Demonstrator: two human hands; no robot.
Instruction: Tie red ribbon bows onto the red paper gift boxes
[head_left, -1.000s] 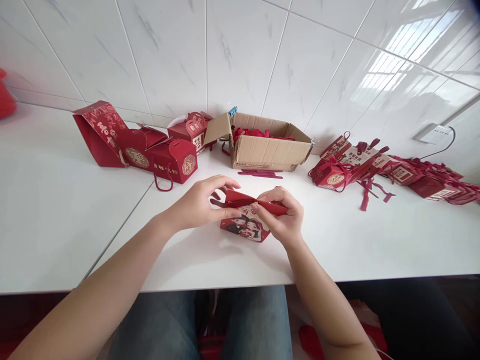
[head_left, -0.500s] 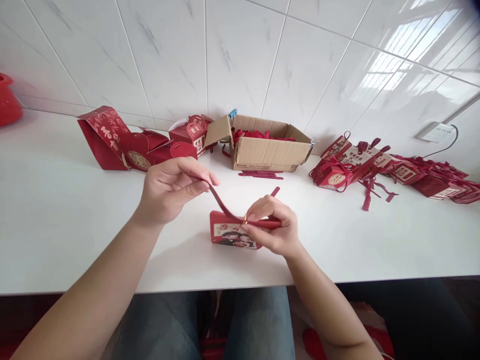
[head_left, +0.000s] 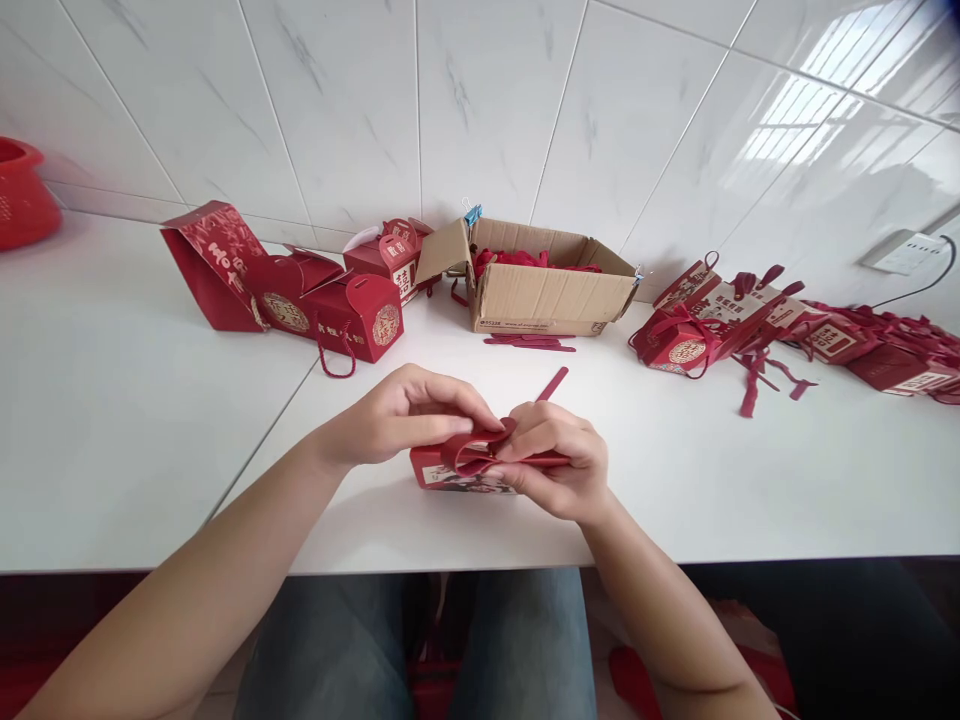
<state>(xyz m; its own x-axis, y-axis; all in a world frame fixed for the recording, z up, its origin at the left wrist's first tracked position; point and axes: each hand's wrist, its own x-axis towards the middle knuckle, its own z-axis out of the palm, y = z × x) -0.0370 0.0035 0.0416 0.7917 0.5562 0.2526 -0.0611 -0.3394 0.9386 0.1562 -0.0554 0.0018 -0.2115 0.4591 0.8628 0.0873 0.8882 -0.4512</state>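
Observation:
A small red gift box (head_left: 427,474) with a printed picture on its front stands on the white table near the front edge. Above its top, a flat red strap (head_left: 454,455) is bent over into a loop. The fingertips of my left hand (head_left: 405,415) are closed on the strap's upper end, beside my right fingers. My right hand (head_left: 562,455) pinches the strap and the top of the box between thumb and fingers, hiding the fastening point. Another length of strap (head_left: 553,383) sticks out behind my right hand.
Behind stands a cardboard box (head_left: 555,300) of red ribbon, with loose red strips (head_left: 529,343) before it. Several red gift boxes (head_left: 367,315) are at the left back, and more ribboned boxes (head_left: 675,345) at the right. A red basket (head_left: 26,195) sits far left.
My left hand has moved right and down to my right hand, folding the raised strap into a loop over the box. The right hand keeps its pinch. The view has shifted slightly.

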